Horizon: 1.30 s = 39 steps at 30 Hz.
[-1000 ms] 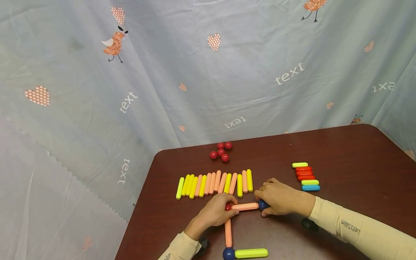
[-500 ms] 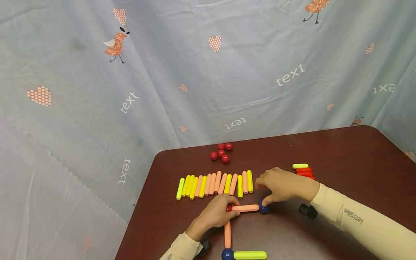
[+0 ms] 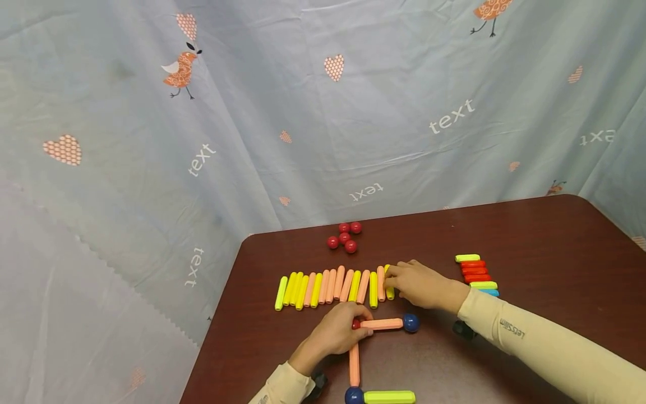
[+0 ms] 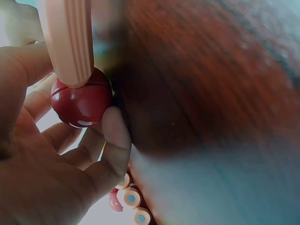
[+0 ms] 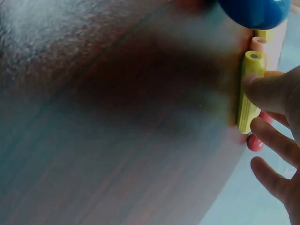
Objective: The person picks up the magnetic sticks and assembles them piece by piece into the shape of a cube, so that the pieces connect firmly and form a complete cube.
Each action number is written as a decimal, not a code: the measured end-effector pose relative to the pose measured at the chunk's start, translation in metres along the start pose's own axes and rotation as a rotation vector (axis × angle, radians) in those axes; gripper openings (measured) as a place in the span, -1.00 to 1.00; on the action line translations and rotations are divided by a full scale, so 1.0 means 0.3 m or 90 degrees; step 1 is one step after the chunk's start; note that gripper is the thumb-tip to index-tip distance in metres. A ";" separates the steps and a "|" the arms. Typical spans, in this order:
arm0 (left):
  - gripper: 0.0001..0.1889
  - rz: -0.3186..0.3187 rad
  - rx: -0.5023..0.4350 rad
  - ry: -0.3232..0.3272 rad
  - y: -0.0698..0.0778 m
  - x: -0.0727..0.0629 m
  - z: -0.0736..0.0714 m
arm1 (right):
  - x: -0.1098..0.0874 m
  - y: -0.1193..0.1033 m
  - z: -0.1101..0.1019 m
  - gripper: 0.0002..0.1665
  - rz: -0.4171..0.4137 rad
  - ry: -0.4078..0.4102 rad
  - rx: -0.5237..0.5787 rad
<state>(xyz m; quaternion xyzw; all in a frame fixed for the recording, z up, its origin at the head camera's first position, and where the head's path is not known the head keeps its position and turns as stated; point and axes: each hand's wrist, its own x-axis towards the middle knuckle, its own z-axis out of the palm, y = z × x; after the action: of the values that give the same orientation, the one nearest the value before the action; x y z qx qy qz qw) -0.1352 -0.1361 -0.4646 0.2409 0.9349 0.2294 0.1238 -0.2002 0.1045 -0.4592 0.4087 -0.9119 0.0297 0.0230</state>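
My left hand grips a red ball at the corner of a frame of magnetic building rods. A peach rod runs right from this ball to a blue ball. Another peach rod runs toward the near side, to a second blue ball with a lime rod on it. At the right end of a rod row, my right hand pinches a yellow rod, thumb on its near side. Part of that rod is hidden by the fingers.
Yellow and peach rods lie side by side in a row behind the frame. Several loose red balls sit near the table's back edge. To the right, short lime, red and blue rods are stacked side by side. A patterned curtain hangs behind.
My right hand has let go of the blue ball and moved up and left to the yellow rod. The left hand has stayed on the red ball.
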 end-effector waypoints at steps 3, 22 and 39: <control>-0.87 -0.001 -0.002 -0.002 0.000 0.004 0.001 | -0.004 0.004 0.005 -0.70 0.001 0.009 0.006; -0.87 -0.016 -0.008 0.019 -0.002 0.005 0.006 | -0.112 0.047 -0.050 -0.80 0.061 0.021 0.086; -0.85 -0.028 -0.007 0.036 0.001 0.000 0.005 | -0.256 -0.066 -0.069 -0.81 0.133 -0.123 0.512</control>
<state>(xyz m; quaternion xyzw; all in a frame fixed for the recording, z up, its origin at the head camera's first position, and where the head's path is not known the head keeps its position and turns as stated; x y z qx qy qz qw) -0.1346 -0.1353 -0.4658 0.2133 0.9417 0.2386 0.1037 -0.1341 0.1500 -0.4428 0.2911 -0.8624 0.3466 -0.2268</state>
